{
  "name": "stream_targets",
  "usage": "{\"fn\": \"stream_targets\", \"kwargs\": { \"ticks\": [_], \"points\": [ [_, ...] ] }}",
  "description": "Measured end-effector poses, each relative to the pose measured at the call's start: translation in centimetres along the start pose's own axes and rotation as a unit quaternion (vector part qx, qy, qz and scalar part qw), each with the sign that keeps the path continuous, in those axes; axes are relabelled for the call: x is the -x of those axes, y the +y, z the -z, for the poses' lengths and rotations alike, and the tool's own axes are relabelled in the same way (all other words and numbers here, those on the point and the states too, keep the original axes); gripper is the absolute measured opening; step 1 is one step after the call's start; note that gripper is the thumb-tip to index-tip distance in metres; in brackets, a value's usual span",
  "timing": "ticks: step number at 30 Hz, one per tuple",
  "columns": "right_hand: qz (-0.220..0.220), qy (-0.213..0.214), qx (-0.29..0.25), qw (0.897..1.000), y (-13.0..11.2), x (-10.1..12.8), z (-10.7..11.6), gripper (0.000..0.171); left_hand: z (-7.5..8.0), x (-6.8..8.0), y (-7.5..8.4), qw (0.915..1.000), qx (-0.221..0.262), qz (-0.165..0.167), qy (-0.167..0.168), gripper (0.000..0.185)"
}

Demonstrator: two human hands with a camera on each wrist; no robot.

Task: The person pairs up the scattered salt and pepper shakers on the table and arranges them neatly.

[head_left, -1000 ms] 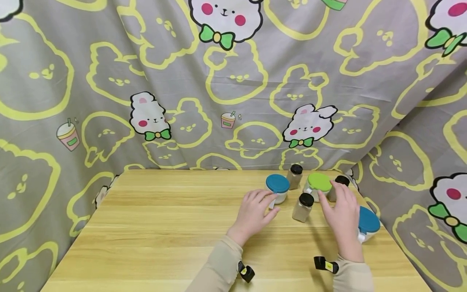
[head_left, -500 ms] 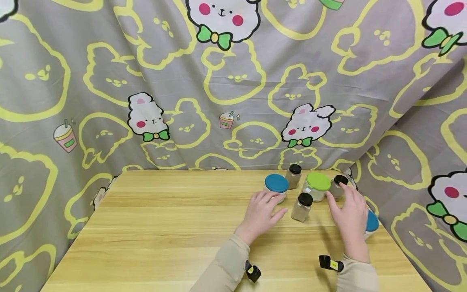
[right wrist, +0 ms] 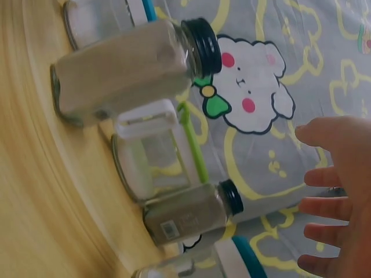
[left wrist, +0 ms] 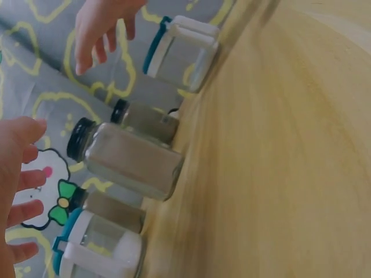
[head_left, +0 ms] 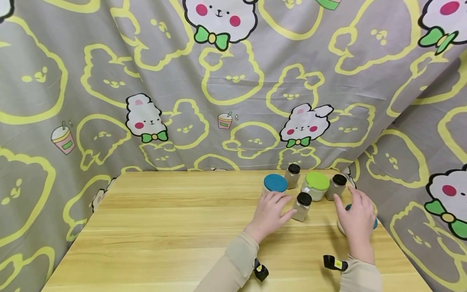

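Observation:
Both hands hover with fingers spread, holding nothing. My left hand is in front of a blue-lidded glass jar, its thumb beside a square spice jar with a black lid and greyish-brown powder. My right hand is above a second blue-lidded jar, covering most of it in the head view. In the left wrist view that blue-lidded jar stands whole, with its white handle. The right wrist view shows my right hand apart from the jar lids.
A green-lidded jar stands between two more black-lidded spice jars, one at the back and one on the right. All stand on the right side of a wooden table. A patterned curtain hangs directly behind.
Both hands have shifted right. The left thumb has come up to the front spice jar, and the right hand has moved from near the green lid to over the right blue-lidded jar.

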State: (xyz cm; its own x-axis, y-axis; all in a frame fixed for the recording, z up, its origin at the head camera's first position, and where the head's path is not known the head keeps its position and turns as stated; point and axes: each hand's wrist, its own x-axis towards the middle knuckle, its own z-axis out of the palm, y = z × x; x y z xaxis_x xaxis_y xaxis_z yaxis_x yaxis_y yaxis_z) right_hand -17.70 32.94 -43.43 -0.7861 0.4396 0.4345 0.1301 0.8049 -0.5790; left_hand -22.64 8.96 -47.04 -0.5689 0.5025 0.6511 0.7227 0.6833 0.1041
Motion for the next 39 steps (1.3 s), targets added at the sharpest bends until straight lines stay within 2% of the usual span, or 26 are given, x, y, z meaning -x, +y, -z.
{"fn": "stream_targets", "kwargs": {
  "ticks": [7,13,21,25,39],
  "points": [
    [-0.036,-0.020,0.005,0.999,1.5,-0.1,0.4,0.062,-1.2,-0.2,0.6,0.9997,-0.024,0.007,0.006,0.041],
    [-0.061,-0.032,0.007,0.998,2.8,-0.2,0.8,0.067,-2.1,-0.3,1.2,0.9996,-0.025,0.015,0.004,0.041],
    [-0.093,-0.074,0.028,0.993,4.1,-0.2,1.3,0.076,-3.2,-0.5,1.5,0.9994,-0.029,0.009,0.014,0.042],
    [-0.107,-0.102,0.038,0.988,4.7,-0.2,1.5,0.082,-3.6,-0.7,1.6,0.9995,-0.023,0.017,0.013,0.043],
    [-0.121,-0.157,0.047,0.979,5.8,-0.2,2.3,0.099,-4.0,-1.6,1.9,0.9949,-0.028,0.080,-0.054,0.046]
  ]
}}
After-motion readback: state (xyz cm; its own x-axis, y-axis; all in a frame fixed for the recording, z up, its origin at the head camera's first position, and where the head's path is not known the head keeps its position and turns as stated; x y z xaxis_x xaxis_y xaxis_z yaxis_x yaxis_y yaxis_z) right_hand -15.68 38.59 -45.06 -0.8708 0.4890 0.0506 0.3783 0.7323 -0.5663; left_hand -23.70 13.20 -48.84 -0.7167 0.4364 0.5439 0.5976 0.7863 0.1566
